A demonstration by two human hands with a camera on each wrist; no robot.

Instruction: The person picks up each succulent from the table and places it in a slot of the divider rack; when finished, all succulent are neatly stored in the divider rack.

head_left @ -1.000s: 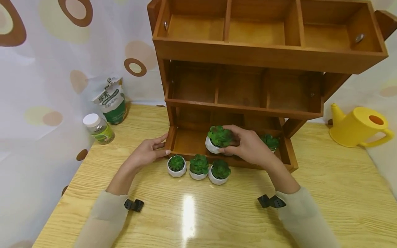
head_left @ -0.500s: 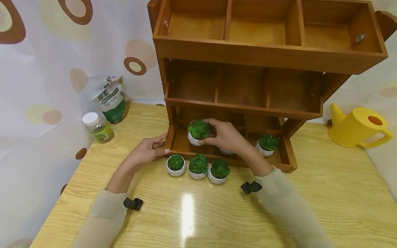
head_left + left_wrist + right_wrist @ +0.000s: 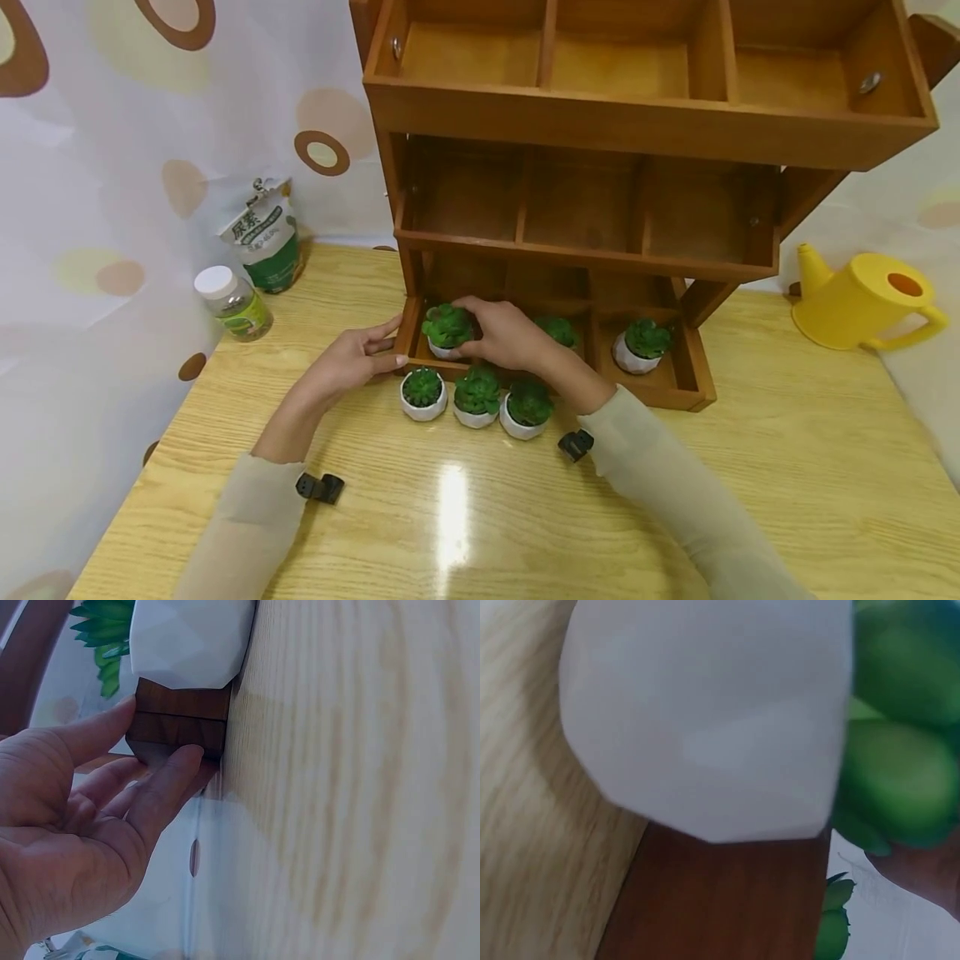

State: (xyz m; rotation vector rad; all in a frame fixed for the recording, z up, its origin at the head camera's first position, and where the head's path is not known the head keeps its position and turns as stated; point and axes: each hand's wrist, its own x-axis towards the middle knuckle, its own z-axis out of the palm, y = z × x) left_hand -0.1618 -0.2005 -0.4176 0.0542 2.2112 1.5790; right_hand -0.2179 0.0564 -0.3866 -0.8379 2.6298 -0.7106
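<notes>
In the head view my right hand (image 3: 498, 335) grips a succulent in a white faceted pot (image 3: 447, 327), in the left compartment of the wooden shelf's bottom tier (image 3: 517, 372). That hand is out of sight in the right wrist view, where a white pot (image 3: 705, 720) fills the frame close up. My left hand (image 3: 351, 360) touches the left end of the bottom tier with thumb and fingertips; the left wrist view shows them against the wooden corner (image 3: 180, 720). Other potted succulents sit in the middle compartment (image 3: 557, 332), partly behind my right arm, and right compartment (image 3: 639, 346).
Three potted succulents (image 3: 474, 397) stand in a row on the table before the shelf. Above, the middle tier (image 3: 585, 200) and top tier (image 3: 645, 117) overhang. A yellow watering can (image 3: 862, 300) stands right; a lidded jar (image 3: 234, 304) and a green-white pouch (image 3: 266, 237) stand left.
My right hand has carried the potted succulent left and down into the left compartment. The pots in the middle and right compartments show more now. My left hand stays at the shelf's end.
</notes>
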